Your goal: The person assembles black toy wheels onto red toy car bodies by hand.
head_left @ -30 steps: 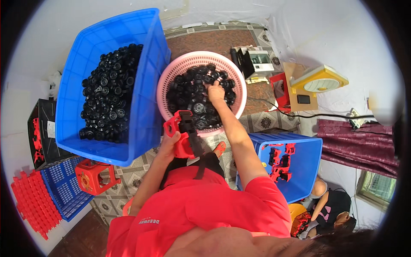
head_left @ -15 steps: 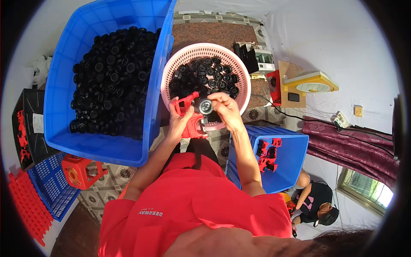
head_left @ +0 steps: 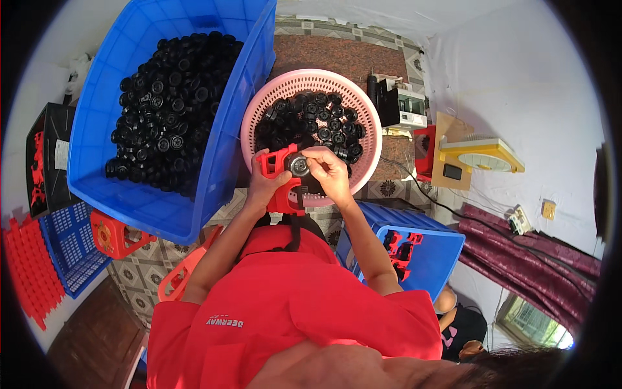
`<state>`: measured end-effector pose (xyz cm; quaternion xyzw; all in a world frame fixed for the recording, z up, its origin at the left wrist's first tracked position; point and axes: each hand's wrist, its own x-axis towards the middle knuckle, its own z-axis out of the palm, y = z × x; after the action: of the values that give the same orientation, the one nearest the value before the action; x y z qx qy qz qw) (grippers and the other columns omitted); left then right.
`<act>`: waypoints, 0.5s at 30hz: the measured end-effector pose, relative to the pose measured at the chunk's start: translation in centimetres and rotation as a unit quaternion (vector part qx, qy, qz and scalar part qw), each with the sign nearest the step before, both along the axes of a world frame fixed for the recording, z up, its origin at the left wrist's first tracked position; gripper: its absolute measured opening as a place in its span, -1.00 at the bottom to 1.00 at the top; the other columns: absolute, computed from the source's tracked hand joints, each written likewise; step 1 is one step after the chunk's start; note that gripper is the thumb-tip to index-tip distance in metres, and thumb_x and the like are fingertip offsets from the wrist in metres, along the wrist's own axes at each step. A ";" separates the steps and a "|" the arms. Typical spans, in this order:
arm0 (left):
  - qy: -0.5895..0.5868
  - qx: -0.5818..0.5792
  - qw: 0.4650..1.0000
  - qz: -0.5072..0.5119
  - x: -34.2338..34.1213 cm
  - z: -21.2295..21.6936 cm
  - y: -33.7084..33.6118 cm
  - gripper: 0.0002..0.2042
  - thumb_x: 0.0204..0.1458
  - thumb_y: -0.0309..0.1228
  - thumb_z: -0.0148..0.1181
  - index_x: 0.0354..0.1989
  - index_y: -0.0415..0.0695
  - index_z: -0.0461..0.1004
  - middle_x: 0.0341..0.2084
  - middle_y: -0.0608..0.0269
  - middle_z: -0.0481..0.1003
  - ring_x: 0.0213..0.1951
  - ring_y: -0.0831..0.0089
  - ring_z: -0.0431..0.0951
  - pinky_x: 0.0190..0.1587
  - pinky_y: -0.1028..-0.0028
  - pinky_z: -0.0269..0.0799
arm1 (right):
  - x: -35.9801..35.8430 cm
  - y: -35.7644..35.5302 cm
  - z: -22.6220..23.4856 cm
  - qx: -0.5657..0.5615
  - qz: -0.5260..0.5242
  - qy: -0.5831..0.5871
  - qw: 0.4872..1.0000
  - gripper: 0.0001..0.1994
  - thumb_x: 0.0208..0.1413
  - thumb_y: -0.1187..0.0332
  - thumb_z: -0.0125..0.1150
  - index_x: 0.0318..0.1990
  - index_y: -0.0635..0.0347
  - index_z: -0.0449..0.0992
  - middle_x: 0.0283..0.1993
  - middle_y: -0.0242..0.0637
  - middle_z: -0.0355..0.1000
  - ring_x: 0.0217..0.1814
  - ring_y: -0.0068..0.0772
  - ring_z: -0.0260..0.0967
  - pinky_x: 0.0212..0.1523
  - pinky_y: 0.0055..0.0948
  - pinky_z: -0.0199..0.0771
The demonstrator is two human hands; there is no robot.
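Observation:
My left hand [head_left: 262, 189] is closed around a red plastic toy car body [head_left: 282, 200], held over the near rim of a pink basket [head_left: 370, 139]. A black toy wheel [head_left: 297, 165] with a grey hub sits against the right side of that body. The fingers of my right hand [head_left: 331, 174] pinch the wheel at its right edge, and my left thumb lies close to its lower left. Several loose black wheels [head_left: 324, 133] lie in the basket.
At left a large blue bin [head_left: 214, 188] holds a heap of black wheels [head_left: 162, 123]. A blue crate [head_left: 429, 259] with red car bodies [head_left: 403, 256] stands at right. Beyond the basket is a brown tabletop [head_left: 337, 55]; another person [head_left: 463, 330] sits at lower right.
The wheel has moved left and turned against the red body, my right hand going with it. My left hand keeps its hold. The whole view has shifted slightly.

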<state>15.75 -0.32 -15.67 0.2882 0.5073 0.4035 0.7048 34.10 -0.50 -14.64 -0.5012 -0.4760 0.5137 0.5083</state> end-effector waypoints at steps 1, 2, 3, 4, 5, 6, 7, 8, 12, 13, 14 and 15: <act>0.011 0.007 1.000 0.003 0.3 0.1 0.0 -0.19 -0.15 -0.42 0.49 0.23 -0.08 0.04 0.00 0.15 0.36 0.02 0.38 0.44 0.08 0.37 0.44 | 0.2 0.3 -0.1 0.013 0.009 -0.036 0.999 -0.80 0.13 0.62 0.12 -0.10 0.29 0.53 -0.16 -0.34 0.49 -0.17 -0.62 0.42 -0.11 -0.60 0.43; 0.022 0.014 1.000 0.005 0.7 0.2 0.1 -0.20 -0.15 -0.42 0.49 0.23 -0.08 0.05 0.00 0.15 0.36 0.01 0.37 0.45 0.07 0.37 0.45 | 0.5 0.6 -0.2 0.027 0.017 -0.071 0.997 -0.80 0.12 0.62 0.13 -0.11 0.28 0.54 -0.16 -0.32 0.49 -0.18 -0.59 0.44 -0.12 -0.59 0.43; 0.026 0.012 1.000 0.010 1.1 0.4 0.1 -0.20 -0.15 -0.42 0.49 0.23 -0.08 0.05 0.00 0.15 0.36 0.01 0.37 0.45 0.07 0.37 0.45 | 0.7 1.0 -0.3 0.049 0.017 -0.092 0.994 -0.81 0.09 0.62 0.16 -0.14 0.25 0.55 -0.16 -0.30 0.48 -0.19 -0.52 0.45 -0.16 -0.55 0.45; 0.044 0.000 0.999 0.012 1.6 0.6 0.2 -0.20 -0.15 -0.42 0.49 0.23 -0.08 0.05 0.00 0.14 0.35 0.00 0.37 0.45 0.06 0.38 0.46 | 1.1 1.4 -0.3 0.048 0.021 -0.088 0.995 -0.81 0.09 0.62 0.16 -0.14 0.25 0.55 -0.16 -0.30 0.48 -0.19 -0.52 0.45 -0.16 -0.55 0.45; 0.061 -0.013 0.998 0.015 1.9 0.8 0.3 -0.20 -0.16 -0.43 0.49 0.22 -0.08 0.05 0.00 0.13 0.35 0.00 0.37 0.46 0.04 0.38 0.47 | 1.5 1.9 -0.3 0.060 0.046 -0.123 0.990 -0.84 0.10 0.57 0.19 -0.15 0.24 0.55 -0.12 -0.28 0.47 -0.14 -0.49 0.44 -0.14 -0.50 0.46; 0.063 -0.016 0.998 0.016 2.3 1.1 0.4 -0.20 -0.16 -0.43 0.49 0.22 -0.08 0.05 0.00 0.13 0.35 0.00 0.37 0.46 0.04 0.38 0.47 | 2.0 2.1 -0.3 0.073 0.069 -0.159 0.982 -0.86 0.10 0.52 0.22 -0.17 0.24 0.56 -0.08 -0.26 0.47 -0.09 -0.46 0.44 -0.11 -0.45 0.46; 0.063 -0.036 0.997 0.020 2.6 1.4 0.3 -0.20 -0.16 -0.44 0.48 0.22 -0.08 0.04 0.00 0.12 0.35 -0.01 0.37 0.46 0.03 0.38 0.48 | 2.4 2.1 -0.6 0.071 0.071 -0.156 0.983 -0.86 0.10 0.52 0.22 -0.17 0.24 0.56 -0.08 -0.26 0.47 -0.09 -0.46 0.44 -0.11 -0.45 0.46; 0.064 -0.056 0.996 0.024 2.8 1.5 0.3 -0.20 -0.16 -0.45 0.48 0.22 -0.08 0.04 0.00 0.11 0.35 -0.01 0.37 0.47 0.02 0.38 0.49 | 2.7 2.0 -1.1 -0.003 0.082 -0.097 0.992 -0.72 0.08 0.42 0.26 -0.04 0.23 0.47 0.00 -0.20 0.42 0.00 -0.41 0.39 -0.01 -0.41 0.41; 0.031 -0.044 0.998 0.031 3.7 1.7 0.1 -0.20 -0.17 -0.46 0.48 0.22 -0.07 0.04 -0.01 0.11 0.34 -0.01 0.37 0.46 0.02 0.38 0.49 | 3.9 2.6 -2.0 -0.210 0.142 0.080 0.964 -0.26 0.04 0.32 0.29 0.37 0.22 0.07 0.24 -0.04 0.27 0.23 -0.27 0.27 0.26 -0.32 0.24; 0.044 -0.036 0.998 0.026 4.0 1.6 0.1 -0.20 -0.17 -0.46 0.47 0.21 -0.07 0.04 -0.01 0.11 0.34 0.00 0.36 0.46 0.02 0.38 0.49 | 3.9 2.6 -2.6 -0.230 0.170 0.151 0.946 -0.29 0.05 0.36 0.24 0.36 0.22 0.09 0.23 -0.07 0.28 0.23 -0.28 0.27 0.25 -0.33 0.24; 0.057 -0.028 0.998 0.021 4.2 1.6 0.1 -0.21 -0.17 -0.45 0.47 0.21 -0.07 0.05 -0.01 0.12 0.33 0.00 0.36 0.45 0.02 0.38 0.49 | 3.9 2.6 -3.0 -0.249 0.197 0.221 0.922 -0.31 0.05 0.39 0.20 0.36 0.21 0.11 0.22 -0.10 0.29 0.22 -0.30 0.27 0.25 -0.33 0.25; 0.059 -0.029 0.998 0.025 4.3 1.7 -0.1 -0.21 -0.17 -0.45 0.47 0.21 -0.07 0.05 -0.01 0.12 0.33 0.00 0.36 0.45 0.02 0.38 0.49 | 3.5 2.3 -2.5 -0.235 0.186 0.197 0.933 -0.34 0.04 0.45 0.14 0.35 0.20 0.14 0.21 -0.12 0.30 0.22 -0.34 0.27 0.24 -0.35 0.25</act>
<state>20.09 -0.39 -13.99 0.2779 0.5668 0.3881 0.6714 37.62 1.81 -17.11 -0.3973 -0.3168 0.7848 0.3547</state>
